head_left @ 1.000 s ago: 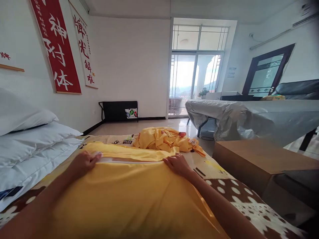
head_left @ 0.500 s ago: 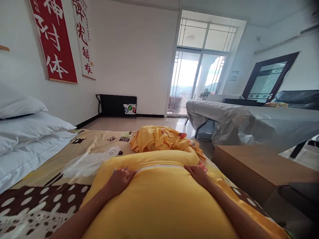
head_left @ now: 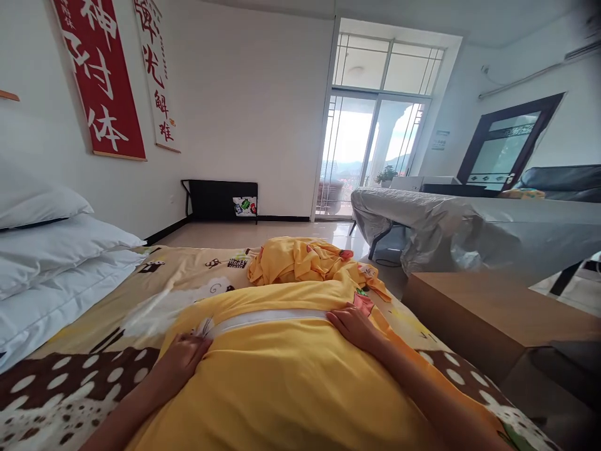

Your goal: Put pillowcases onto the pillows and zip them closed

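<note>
A yellow printed fabric cover [head_left: 282, 382] lies spread across the bed in front of me, its near part bulging. Along its far side runs a slit where a white strip [head_left: 272, 317] shows; whether this is filling or lining I cannot tell. My left hand [head_left: 188, 354] is closed on the fabric by the strip's left end, fingertips partly hidden. At the right end, my right hand [head_left: 354, 326] grips the cover with its fingers bent over the edge. Beyond it sits a crumpled heap of yellow cloth [head_left: 295, 260] with a matching print.
White pillows [head_left: 61, 257] are stacked on the left of the patterned bedsheet [head_left: 173, 269]. To the right stands a brown wooden box-like piece [head_left: 498, 307], with a plastic-covered table [head_left: 436, 219] behind it. A black folded frame [head_left: 211, 200] leans against the far wall.
My left hand has shifted left and nearer to me, and my right hand slightly left. The white strip shows wider, and the near fabric looks more wrinkled.
</note>
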`<state>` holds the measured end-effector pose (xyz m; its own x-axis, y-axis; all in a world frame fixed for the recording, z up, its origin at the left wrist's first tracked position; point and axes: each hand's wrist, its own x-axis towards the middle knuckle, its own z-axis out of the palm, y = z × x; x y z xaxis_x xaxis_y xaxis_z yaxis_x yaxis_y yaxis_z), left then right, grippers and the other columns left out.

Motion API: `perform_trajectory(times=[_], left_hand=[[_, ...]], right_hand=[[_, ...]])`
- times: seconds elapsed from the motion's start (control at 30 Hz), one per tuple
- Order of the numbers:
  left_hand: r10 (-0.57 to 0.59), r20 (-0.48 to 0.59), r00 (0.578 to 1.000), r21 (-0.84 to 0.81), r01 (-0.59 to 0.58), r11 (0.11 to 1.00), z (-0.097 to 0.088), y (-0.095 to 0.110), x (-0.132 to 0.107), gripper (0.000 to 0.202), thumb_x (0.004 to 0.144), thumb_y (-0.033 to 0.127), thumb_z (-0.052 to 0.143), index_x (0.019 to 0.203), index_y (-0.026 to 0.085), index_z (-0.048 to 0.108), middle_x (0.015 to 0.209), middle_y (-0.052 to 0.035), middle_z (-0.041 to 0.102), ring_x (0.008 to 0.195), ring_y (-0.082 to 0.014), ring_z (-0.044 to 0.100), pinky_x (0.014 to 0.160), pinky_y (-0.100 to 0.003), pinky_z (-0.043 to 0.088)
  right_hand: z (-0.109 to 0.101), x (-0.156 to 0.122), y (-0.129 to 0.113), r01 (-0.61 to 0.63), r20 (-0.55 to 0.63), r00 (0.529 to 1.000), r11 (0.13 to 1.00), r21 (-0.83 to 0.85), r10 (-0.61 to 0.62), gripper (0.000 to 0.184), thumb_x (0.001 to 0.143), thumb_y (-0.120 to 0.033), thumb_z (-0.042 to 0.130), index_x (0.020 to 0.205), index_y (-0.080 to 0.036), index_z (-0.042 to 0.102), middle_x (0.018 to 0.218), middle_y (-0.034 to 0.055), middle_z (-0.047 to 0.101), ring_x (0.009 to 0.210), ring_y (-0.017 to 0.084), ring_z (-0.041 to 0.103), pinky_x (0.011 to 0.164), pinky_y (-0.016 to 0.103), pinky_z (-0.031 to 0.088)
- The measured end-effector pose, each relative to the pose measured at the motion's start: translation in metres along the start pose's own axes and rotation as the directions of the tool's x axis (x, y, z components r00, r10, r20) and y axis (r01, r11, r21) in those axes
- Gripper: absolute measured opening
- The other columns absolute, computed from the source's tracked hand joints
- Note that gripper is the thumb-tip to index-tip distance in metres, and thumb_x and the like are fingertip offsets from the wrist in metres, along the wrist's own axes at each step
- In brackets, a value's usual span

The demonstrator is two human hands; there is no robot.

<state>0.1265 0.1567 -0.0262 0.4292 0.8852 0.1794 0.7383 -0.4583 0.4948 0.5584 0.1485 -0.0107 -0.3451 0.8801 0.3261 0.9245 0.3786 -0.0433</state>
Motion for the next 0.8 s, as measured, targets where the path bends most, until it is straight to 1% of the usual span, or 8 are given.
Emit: perform_trajectory(times=[0.2,0.33,0.4,0.47,0.57,0.63,0.7,0.8], left_hand=[[0.086,0.083,0.993,0.111,-0.095,0.989,0.03,0.058,0.024,0.062,0.095,0.055,0.015,0.078,0.018,0.062,0.085,-0.0091,0.068,0.092,-0.0246,0.059,0.099,-0.044,0.031],[0.074,0.126,0.989,0.123,-0.09,0.988,0.031,0.056,0.029,0.066,0.094,0.055,0.012,0.087,0.017,0.065,0.093,-0.0119,0.069,0.096,-0.026,0.059,0.1,-0.047,0.03],[0.049,0.133,0.99,0.163,-0.071,0.984,0.002,0.051,0.028,0.064,0.093,0.058,0.018,0.076,0.018,0.065,0.089,-0.0105,0.07,0.089,-0.0258,0.06,0.1,-0.051,0.028],[0.047,0.121,0.992,0.245,-0.076,0.967,-0.047,0.055,0.029,0.062,0.092,0.058,0.021,0.069,0.02,0.064,0.08,-0.0066,0.069,0.077,-0.0221,0.059,0.1,-0.054,0.023],[0.071,-0.043,0.997,0.381,-0.049,0.923,-0.126,0.075,0.035,0.062,0.089,0.058,0.021,0.061,0.02,0.06,0.058,-0.0027,0.062,0.063,-0.0174,0.051,0.101,-0.052,0.02],[0.123,-0.232,0.965,0.441,-0.008,0.897,-0.161,0.088,0.036,0.061,0.089,0.056,0.018,0.056,0.019,0.054,0.059,-0.0024,0.062,0.059,-0.015,0.047,0.101,-0.049,0.02],[0.169,-0.329,0.929,0.478,0.01,0.878,-0.17,0.092,0.033,0.06,0.089,0.054,0.016,0.054,0.019,0.049,0.063,-0.0027,0.064,0.059,-0.0147,0.047,0.099,-0.046,0.023],[0.133,-0.204,0.97,0.492,-0.016,0.871,-0.144,0.084,0.025,0.063,0.089,0.056,0.015,0.048,0.02,0.045,0.055,-0.0038,0.06,0.061,-0.0178,0.049,0.092,-0.04,0.03]], right_hand=[[-0.028,-0.027,0.052,-0.245,-0.049,0.969,0.956,-0.16,0.24,0.066,0.098,-0.05,0.017,0.074,-0.02,0.07,0.076,0.0104,0.071,0.078,0.025,0.063,0.073,0.035,0.04],[-0.024,-0.025,0.046,-0.269,-0.013,0.962,0.945,-0.187,0.271,0.065,0.099,-0.047,0.018,0.076,-0.021,0.072,0.079,0.0107,0.072,0.077,0.025,0.065,0.074,0.034,0.04],[-0.04,-0.015,0.038,-0.199,0.013,0.978,0.948,-0.248,0.208,0.064,0.099,-0.048,0.02,0.074,-0.02,0.072,0.077,0.0116,0.071,0.076,0.025,0.064,0.074,0.034,0.038],[-0.076,-0.001,0.031,-0.149,-0.039,0.989,0.941,-0.305,0.144,0.066,0.098,-0.049,0.019,0.07,-0.019,0.07,0.073,0.0119,0.07,0.074,0.024,0.062,0.072,0.034,0.036],[-0.136,0.016,0.021,-0.168,-0.259,0.963,0.926,-0.338,0.08,0.068,0.097,-0.051,0.017,0.064,-0.019,0.066,0.061,0.0098,0.065,0.064,0.021,0.055,0.07,0.033,0.033],[-0.157,0.021,0.011,-0.214,-0.406,0.91,0.931,-0.295,0.081,0.068,0.097,-0.051,0.013,0.062,-0.02,0.063,0.056,0.008,0.062,0.06,0.019,0.051,0.069,0.032,0.032],[-0.155,0.02,0.002,-0.179,-0.407,0.912,0.946,-0.272,0.055,0.068,0.097,-0.05,0.012,0.062,-0.02,0.061,0.056,0.0071,0.062,0.059,0.019,0.05,0.068,0.031,0.031],[-0.131,0.013,-0.001,-0.09,-0.255,0.967,0.953,-0.29,0.014,0.064,0.097,-0.05,0.016,0.06,-0.02,0.058,0.061,0.0071,0.065,0.06,0.018,0.052,0.069,0.032,0.03]])
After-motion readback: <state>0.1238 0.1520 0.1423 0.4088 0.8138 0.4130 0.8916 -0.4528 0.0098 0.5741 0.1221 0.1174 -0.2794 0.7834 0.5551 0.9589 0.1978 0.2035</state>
